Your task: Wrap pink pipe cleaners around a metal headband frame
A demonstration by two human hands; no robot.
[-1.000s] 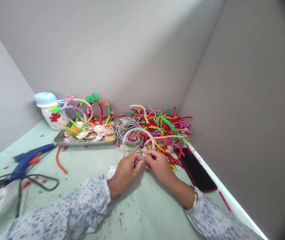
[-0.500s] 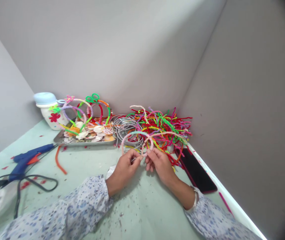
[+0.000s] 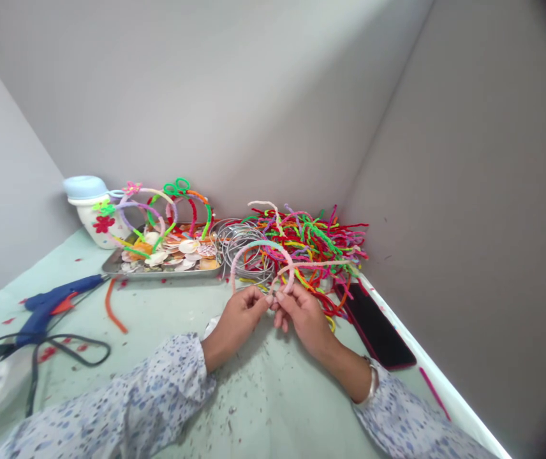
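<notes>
A headband wrapped in pale pink and light blue fuzzy pipe cleaner stands arched above my two hands. My left hand is closed around its left leg, the fingertips pinched near the middle. My right hand pinches the lower right leg with thumb and forefinger, its other fingers curled below. From between the fingertips a pale pink pipe cleaner crosses the right leg, its loose tail stretching out to the right. The fingertips of both hands nearly meet, and they hide the headband's ends.
Behind lie bare metal hoops and a heap of coloured pipe cleaners. A metal tray holds shells and decorated headbands, beside a white cup. A blue glue gun with its cord lies left, a phone right.
The headband's arch has risen slightly and moved a little left. The pipe cleaner's tail has dropped and straightened, and its small loop by my right thumb has changed shape.
</notes>
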